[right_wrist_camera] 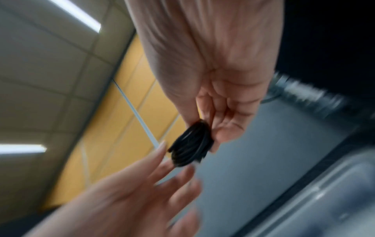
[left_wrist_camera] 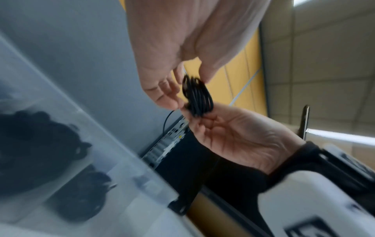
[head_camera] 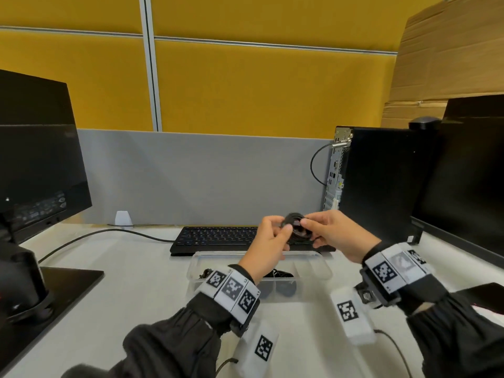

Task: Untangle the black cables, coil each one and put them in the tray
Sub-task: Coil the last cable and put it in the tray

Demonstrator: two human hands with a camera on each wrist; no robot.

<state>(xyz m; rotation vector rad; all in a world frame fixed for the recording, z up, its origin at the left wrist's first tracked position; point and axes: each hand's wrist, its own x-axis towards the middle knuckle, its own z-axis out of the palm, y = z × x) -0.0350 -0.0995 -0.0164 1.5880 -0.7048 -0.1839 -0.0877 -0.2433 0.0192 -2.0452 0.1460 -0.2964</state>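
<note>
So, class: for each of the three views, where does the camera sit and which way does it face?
Head: on the head, facing down at both hands, sleeves, tray, keyboard.
Left wrist: under the left hand, looking along it towards the right hand.
Right wrist: under the right hand, facing ceiling and partition.
All share the coiled cable.

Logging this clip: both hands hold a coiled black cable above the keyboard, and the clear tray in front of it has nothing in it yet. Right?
Not quite. The clear tray is not empty: dark cables already lie in it, as the head view shows. The rest holds: the left hand and right hand both pinch the coiled black cable above the keyboard.
</note>
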